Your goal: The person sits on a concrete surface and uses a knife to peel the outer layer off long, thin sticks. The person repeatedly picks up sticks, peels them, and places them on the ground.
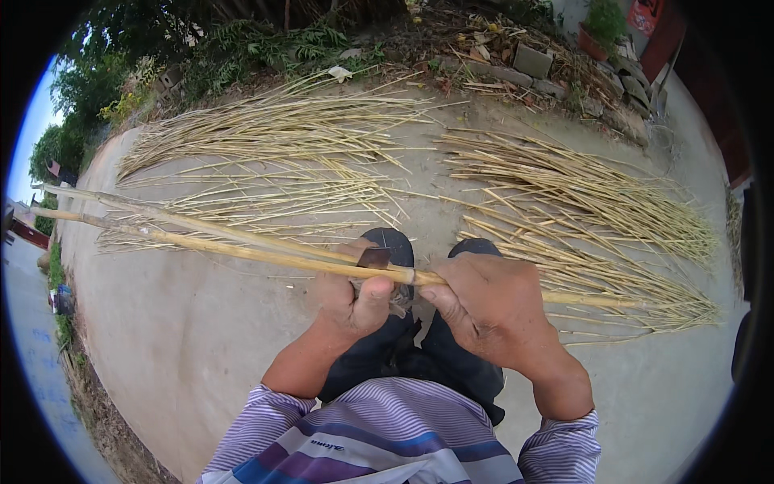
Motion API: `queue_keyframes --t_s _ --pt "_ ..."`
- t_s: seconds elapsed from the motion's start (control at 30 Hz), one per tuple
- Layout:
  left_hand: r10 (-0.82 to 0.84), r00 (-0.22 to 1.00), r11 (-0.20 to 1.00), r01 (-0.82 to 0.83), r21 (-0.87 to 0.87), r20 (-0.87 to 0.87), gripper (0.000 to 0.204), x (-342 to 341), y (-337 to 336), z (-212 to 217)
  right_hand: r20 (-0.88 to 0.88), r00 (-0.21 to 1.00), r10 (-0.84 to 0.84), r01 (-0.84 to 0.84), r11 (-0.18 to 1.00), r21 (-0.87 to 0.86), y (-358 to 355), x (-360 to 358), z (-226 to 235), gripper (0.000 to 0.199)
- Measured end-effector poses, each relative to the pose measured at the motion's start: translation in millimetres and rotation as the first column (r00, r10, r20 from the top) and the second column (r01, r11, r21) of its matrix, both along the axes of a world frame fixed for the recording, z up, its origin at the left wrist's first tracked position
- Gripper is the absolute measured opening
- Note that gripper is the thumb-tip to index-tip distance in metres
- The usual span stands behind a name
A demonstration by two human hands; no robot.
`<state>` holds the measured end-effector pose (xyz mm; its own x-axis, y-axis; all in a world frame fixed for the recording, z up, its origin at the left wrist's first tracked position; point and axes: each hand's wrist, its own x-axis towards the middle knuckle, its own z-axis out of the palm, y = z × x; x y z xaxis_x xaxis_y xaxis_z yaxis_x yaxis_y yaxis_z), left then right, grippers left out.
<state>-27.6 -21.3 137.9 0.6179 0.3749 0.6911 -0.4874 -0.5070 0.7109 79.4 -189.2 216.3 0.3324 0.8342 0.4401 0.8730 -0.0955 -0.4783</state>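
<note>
A long yellow bamboo pole [302, 256] lies crosswise in front of me, parted into two lengths on the left and whole towards the right. My left hand [347, 300] is closed round it just left of the joining point, thumb along its near side. A dark knife blade [374, 258] sticks up at the split by that hand; its handle is mostly hidden. Some greyish, clear-looking material [401, 298] shows beside the left thumb. Close by, my right hand [496, 302] grips the unsplit part from above, with the pole running on rightwards past it.
Loose piles of thin split bamboo strips [274, 133] spread over the concrete ground [193, 323] at far left, with more strips [564, 189] at right. Rubble and a grey block [532, 61] line the far edge. My dark shoes [391, 242] are below the pole.
</note>
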Motion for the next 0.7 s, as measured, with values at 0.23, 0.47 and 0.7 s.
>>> queue_keyframes --t_s 0.23,0.47,0.7 --pt "0.055 0.998 0.997 -0.054 0.047 -0.004 0.047 5 4 -5 0.016 1.000 -0.007 0.006 0.997 0.083 5 1 1 0.020" --pt "0.167 0.972 0.983 -0.177 0.047 0.163 0.049 11 -3 -18 -0.040 0.999 0.024 -0.022 0.998 0.059 9 0 -8 0.021" --pt "0.085 0.992 0.948 -0.051 -0.315 0.093 0.054 -21 53 16 -0.027 0.999 -0.034 0.035 0.999 0.024 -8 8 -20 0.017"
